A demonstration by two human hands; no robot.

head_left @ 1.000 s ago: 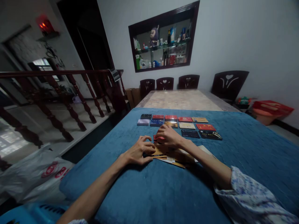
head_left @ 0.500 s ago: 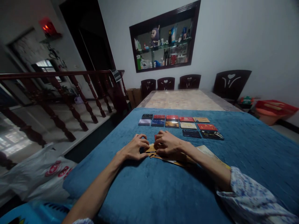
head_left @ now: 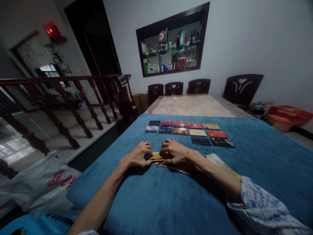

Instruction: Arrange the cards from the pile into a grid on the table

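Both hands grip a yellow card (head_left: 156,156), possibly a small stack of them, just above the blue cloth (head_left: 151,202). My left hand (head_left: 139,154) pinches its left end between thumb and fingers. From the other end, my right hand (head_left: 176,151) closes over it with curled fingers, which hide that part. More yellow-and-black cards (head_left: 159,163) lie fanned out just below. Partly covered by my right forearm is a pale, yellow-edged paper or booklet (head_left: 221,164). Beyond my hands, several card stacks lie in rows, among them a blue one (head_left: 165,130) and a red one (head_left: 217,134).
The cloth covers the near part of a marble-topped table (head_left: 183,104). Dark chairs (head_left: 199,86) stand along its far side. A wooden railing (head_left: 90,104) runs along the left, with white plastic bags (head_left: 41,182) below it.
The yellow card has shifted slightly left, along with my left hand. My right fingers have moved a little left over it, and the red patch beside them no longer shows.
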